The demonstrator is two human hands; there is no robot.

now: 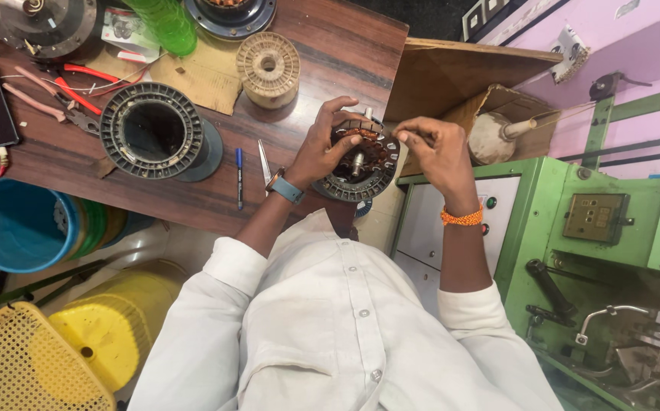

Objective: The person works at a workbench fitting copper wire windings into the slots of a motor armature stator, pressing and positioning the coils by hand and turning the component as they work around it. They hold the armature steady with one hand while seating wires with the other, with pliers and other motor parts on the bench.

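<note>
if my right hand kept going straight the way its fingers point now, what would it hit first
Likely the round wound motor stator: the right hand points its pinched fingertips toward its copper coils, close above the rim. The left hand grips the far side. Depth is unclear.

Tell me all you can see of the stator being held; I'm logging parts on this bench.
The stator is a dark round ring of slotted metal with copper-coloured windings on its upper part and a pale shaft at its centre. It sits tilted at the wooden table's edge. The left hand grips its left rim; the right hand pinches something too fine to tell just above its right side.
</note>
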